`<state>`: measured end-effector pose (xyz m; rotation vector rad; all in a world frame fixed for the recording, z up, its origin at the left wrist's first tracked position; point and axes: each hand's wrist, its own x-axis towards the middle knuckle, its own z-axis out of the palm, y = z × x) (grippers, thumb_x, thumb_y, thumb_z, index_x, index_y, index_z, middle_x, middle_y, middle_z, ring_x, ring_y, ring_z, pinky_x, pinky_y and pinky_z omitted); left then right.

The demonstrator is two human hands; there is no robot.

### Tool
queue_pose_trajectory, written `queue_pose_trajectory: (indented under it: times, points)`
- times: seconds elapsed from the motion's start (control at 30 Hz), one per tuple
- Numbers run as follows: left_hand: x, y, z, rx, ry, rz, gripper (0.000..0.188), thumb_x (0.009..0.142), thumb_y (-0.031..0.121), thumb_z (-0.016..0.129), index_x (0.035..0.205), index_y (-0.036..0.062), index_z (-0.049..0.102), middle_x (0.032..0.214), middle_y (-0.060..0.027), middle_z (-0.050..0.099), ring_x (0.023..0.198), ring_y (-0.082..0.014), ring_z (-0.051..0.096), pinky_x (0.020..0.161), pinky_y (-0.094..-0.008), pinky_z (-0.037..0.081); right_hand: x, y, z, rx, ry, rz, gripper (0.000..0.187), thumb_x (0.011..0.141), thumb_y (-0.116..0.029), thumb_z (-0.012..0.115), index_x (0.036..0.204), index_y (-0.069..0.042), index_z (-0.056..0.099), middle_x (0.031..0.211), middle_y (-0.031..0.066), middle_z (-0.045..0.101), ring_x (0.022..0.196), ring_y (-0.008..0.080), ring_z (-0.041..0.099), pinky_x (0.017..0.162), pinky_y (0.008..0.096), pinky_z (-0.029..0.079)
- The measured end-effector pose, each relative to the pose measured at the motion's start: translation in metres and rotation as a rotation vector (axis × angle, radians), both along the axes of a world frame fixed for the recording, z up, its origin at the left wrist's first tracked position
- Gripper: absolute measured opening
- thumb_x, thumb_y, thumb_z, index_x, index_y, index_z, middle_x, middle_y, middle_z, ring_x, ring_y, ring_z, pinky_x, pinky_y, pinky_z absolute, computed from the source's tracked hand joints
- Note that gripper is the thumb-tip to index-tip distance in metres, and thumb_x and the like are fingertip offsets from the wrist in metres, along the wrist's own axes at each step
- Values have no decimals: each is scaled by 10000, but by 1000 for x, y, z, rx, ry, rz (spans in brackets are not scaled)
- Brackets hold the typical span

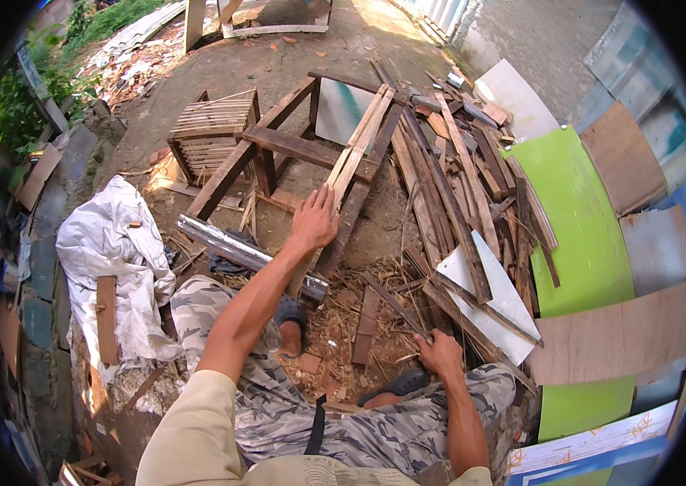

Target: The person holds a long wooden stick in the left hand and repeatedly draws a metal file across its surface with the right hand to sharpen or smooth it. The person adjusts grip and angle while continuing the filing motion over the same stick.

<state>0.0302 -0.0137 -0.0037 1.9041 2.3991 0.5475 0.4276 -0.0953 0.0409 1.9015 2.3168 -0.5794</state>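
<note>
Now, mid-frame in the head view, the left hand (314, 219) lies flat with fingers spread on a pale wooden slat (359, 150) leaning on the dark timber frame (278, 144). Lower right, the right hand (438, 352) closes around a thin dark strip (395, 306) amid scrap wood.

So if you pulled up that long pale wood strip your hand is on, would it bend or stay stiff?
The pale wood strip under the left hand looks long and thin, so it would probably flex a little, not flop. It seems light for its length. It leans on a dark wooden frame among other slats, so lifting it may shift its neighbours. It looks rough, unlikely to slip.
</note>
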Motion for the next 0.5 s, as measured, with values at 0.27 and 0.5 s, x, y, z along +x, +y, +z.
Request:
queue_pose_trajectory:
  times: [0.27, 0.5]
  points:
    - [1, 1, -3, -94, -23, -68, 642, 964, 375, 415, 1519, 97, 249, 1597, -71, 214, 1447, -307, 252, 1163, -491, 227, 3, 0, 6, -50, 15, -24, 516, 853, -528, 618, 943, -27, 698, 797, 238, 684, 819, 426, 667, 741, 504, 513]
    - [2, 3, 0, -214, 47, -80, 698, 975, 438, 376, 1546, 105, 154, 1618, -80, 132, 1471, -346, 164, 1190, -492, 135, 11, -1, 13, -72, 1, -53, 521, 863, -530, 605, 943, -22, 695, 788, 232, 685, 809, 413, 672, 747, 491, 521]
